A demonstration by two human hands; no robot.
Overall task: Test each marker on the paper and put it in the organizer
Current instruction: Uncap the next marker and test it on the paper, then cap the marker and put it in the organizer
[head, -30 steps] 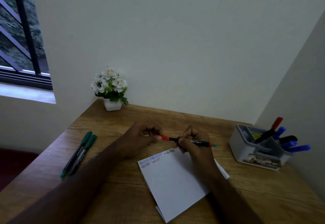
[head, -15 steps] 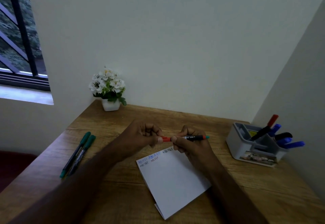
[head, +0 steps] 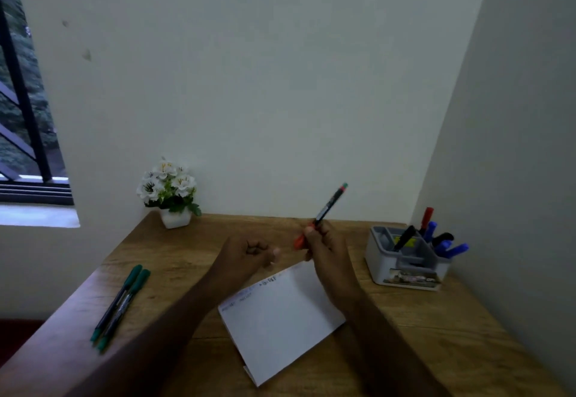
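At the far left of the wooden surface (head: pixel 193 259), two green markers (head: pixel 120 304) lie side by side, touching, near the edge. Behind them a small white pot of white flowers (head: pixel 170 192) stands against the wall. Nearer the middle, the left hand (head: pixel 246 254) hovers with its fingers clenched on nothing, just above the top edge of the white paper (head: pixel 280 318), which carries a few lines of writing. Beside it, the right hand (head: pixel 325 245) grips a black marker (head: pixel 327 208) with an orange cap, tilted up to the right. Far right, the grey organizer (head: pixel 405 272) holds red, black and blue markers.
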